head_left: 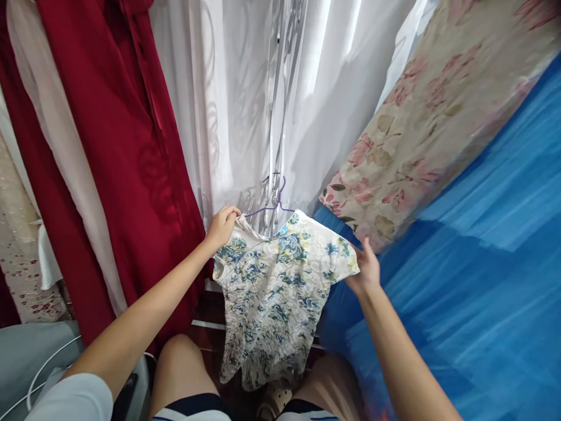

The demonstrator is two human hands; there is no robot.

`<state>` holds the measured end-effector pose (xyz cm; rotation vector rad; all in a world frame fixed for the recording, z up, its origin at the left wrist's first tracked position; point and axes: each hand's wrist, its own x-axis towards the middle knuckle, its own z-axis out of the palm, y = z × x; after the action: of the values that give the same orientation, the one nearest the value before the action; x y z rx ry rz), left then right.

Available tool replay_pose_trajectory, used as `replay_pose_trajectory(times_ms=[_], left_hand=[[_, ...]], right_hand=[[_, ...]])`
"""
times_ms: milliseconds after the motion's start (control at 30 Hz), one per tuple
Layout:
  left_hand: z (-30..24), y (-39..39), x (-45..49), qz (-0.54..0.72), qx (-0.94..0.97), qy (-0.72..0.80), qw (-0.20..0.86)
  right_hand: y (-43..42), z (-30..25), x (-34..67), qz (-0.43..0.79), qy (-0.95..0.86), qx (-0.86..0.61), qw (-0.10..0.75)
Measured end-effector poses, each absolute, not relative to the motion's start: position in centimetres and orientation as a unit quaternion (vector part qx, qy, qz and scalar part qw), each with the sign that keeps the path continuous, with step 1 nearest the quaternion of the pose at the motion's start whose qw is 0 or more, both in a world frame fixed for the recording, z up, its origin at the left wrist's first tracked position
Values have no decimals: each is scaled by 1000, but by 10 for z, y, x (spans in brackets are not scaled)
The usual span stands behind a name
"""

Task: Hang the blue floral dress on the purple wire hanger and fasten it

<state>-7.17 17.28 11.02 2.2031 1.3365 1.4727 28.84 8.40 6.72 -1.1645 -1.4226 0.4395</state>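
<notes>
A short-sleeved white floral dress (276, 286) with blue and yellow print hangs in front of me on a purple hanger (279, 199). The hanger's hook is at a white metal rack (272, 146). My left hand (224, 227) is closed on the dress's left shoulder, beside the neckline. At the right sleeve, my right hand (364, 268) has its thumb raised and apart. Its fingers are partly hidden behind the sleeve's edge.
Dark red gowns (109, 146) hang on the left. A beige floral dress (394, 152) and a blue tulle gown (460, 280) fill the right. White curtains (232, 105) hang behind the rack. Below are my knees, a clog (275, 402) and a grey surface with a white cable.
</notes>
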Motion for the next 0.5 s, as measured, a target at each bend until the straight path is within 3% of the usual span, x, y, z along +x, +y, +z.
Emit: replay_pose_trajectory(times_ms=[167, 267, 500], left_hand=[[113, 155, -59, 445, 791, 414, -72], [133, 162, -51, 419, 797, 419, -113], [169, 174, -25, 373, 829, 392, -141]], right_hand=[[51, 93, 293, 433, -581, -433, 535], [45, 109, 282, 433, -571, -443, 538], [7, 90, 251, 397, -463, -424, 669]])
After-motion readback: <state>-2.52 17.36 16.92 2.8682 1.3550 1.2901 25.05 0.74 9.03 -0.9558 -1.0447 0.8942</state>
